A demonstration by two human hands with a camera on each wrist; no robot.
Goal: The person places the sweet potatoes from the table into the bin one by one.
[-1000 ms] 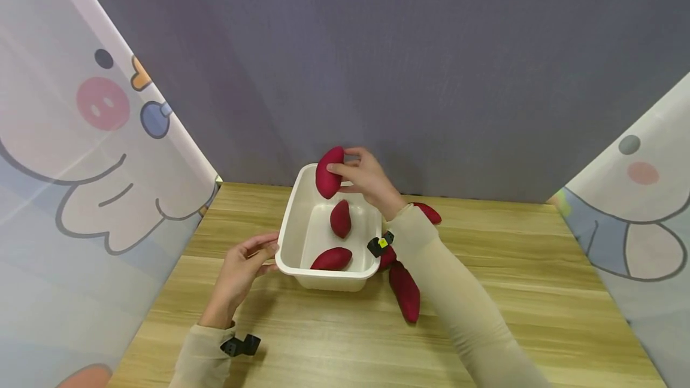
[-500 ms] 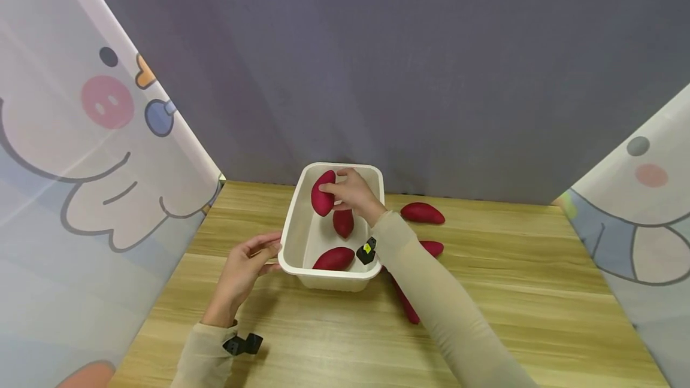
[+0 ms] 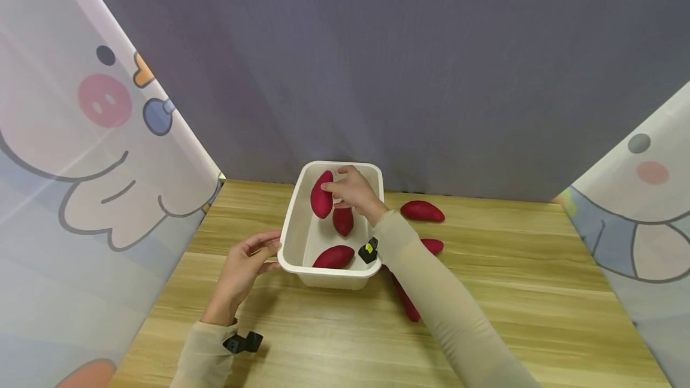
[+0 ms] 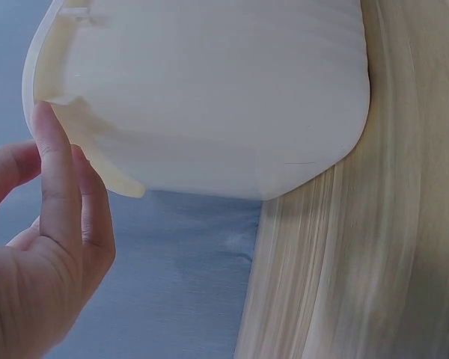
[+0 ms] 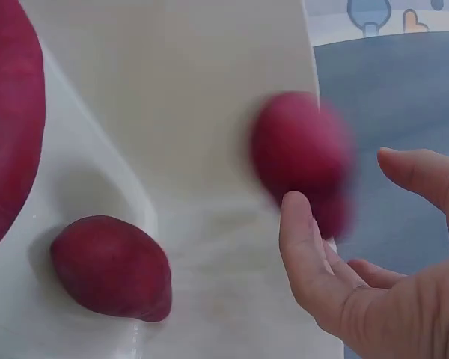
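Red sweet potatoes (image 3: pixel 334 257), two resting in white tub (image 3: pixel 331 281), another beside spread right grip (image 3: pixel 356 190), left grip (image 3: pixel 242 265) pinching rim (image 3: pixel 329 271)

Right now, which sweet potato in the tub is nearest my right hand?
The back-left sweet potato, at your right hand; the middle one and front one are farther.

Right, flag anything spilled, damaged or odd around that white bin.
Nothing stands out. The white bin and the red sweet potatoes inside look sound where visible; the sweet potato at the right hand is blurred in the wrist view.
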